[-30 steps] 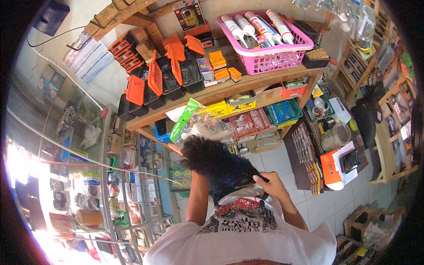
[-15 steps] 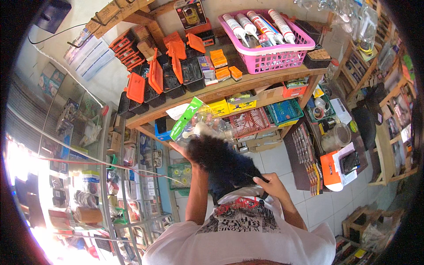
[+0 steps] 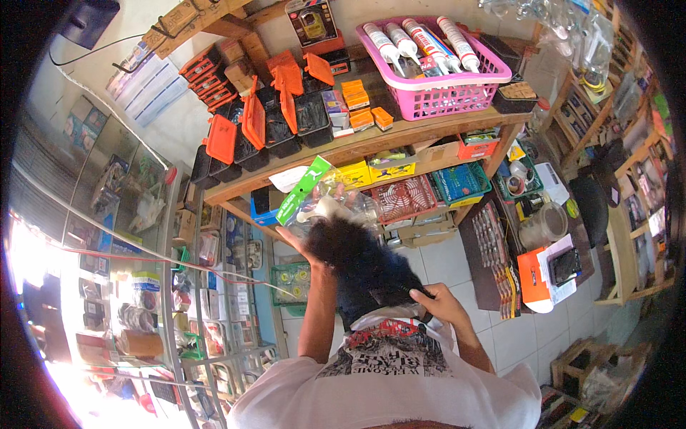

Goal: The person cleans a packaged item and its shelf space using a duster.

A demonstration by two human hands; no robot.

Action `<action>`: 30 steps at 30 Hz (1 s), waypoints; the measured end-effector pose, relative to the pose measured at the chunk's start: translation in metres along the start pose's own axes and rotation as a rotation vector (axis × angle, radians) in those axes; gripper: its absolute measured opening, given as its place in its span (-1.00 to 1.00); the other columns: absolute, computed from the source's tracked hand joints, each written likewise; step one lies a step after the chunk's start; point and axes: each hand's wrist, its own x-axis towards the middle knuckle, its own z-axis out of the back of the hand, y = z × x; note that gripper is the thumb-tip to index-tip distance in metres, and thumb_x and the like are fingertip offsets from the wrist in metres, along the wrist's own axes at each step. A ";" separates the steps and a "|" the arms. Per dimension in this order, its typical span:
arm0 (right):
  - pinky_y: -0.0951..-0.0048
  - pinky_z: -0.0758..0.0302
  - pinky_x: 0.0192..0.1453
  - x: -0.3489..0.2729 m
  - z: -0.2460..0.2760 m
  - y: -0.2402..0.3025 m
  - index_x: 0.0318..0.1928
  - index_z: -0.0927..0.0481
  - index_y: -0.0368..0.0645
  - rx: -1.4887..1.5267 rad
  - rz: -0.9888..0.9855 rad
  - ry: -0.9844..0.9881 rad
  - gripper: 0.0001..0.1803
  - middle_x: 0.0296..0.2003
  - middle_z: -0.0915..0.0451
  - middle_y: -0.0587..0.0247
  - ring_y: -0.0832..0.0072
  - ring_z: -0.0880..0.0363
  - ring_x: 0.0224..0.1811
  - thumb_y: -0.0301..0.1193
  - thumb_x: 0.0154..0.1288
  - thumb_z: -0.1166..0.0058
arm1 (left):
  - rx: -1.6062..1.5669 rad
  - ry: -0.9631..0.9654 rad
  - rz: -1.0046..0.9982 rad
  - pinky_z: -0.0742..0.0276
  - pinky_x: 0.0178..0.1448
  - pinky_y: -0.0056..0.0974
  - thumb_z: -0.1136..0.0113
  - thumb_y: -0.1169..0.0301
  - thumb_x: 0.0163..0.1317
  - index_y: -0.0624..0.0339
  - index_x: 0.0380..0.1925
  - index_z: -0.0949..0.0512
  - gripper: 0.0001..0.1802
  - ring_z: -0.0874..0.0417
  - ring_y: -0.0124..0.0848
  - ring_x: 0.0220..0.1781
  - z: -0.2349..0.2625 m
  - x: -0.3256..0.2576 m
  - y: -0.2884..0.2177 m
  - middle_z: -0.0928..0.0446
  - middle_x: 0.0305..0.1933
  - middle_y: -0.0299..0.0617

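Since the earlier frames the duster has swung slightly up and left, its black head now over the clear packet, and the left hand has lifted a little with that packet.

At centre frame the left hand grasps the clear packet, which has a green header card and a white item inside, holding it up just in front of the lower shelf. The right hand, lower centre, is clenched round the duster's handle, close to the white printed shirt. The duster's black, fluffy head touches or overlaps the packet from below; I cannot tell which.

On the shelf behind stand black boxes with orange lids, upper centre, and a pink basket of sealant tubes, upper right. Under the shelf sit yellow boxes and a red tray. An orange-and-white box lies at right on a dark counter. A glass case fills the left side.
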 end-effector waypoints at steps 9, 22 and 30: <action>0.48 -0.37 -0.44 0.000 0.004 0.012 -0.42 -0.60 -0.34 -0.053 0.015 0.060 -0.50 -0.64 -0.43 0.49 0.71 -0.34 -0.51 -0.10 0.47 -0.13 | 0.038 0.112 0.013 -0.09 0.51 0.31 0.41 -0.78 -0.11 -0.17 0.53 -0.12 0.31 -0.21 0.18 0.49 0.008 0.002 0.012 -0.06 0.55 0.13; 0.47 -0.32 -0.43 0.005 -0.009 0.014 -0.38 -0.61 -0.32 0.083 -0.055 -0.048 -0.52 -0.62 -0.41 0.48 0.67 -0.29 -0.51 -0.10 0.48 -0.12 | 0.024 -0.121 -0.027 -0.04 0.52 0.37 0.33 -0.74 -0.05 0.03 0.47 -0.21 0.30 -0.21 0.20 0.49 0.005 0.006 0.006 -0.16 0.51 0.17; 0.41 -0.45 -0.31 0.002 -0.008 0.026 -0.14 -0.64 -0.36 0.019 -0.008 -0.008 -0.59 -0.50 -0.54 0.42 0.62 -0.40 -0.43 -0.16 0.49 -0.10 | 0.046 -0.058 -0.043 -0.03 0.53 0.38 0.30 -0.67 0.06 -0.07 0.46 -0.24 0.17 -0.20 0.20 0.50 0.007 0.005 0.004 -0.22 0.50 0.05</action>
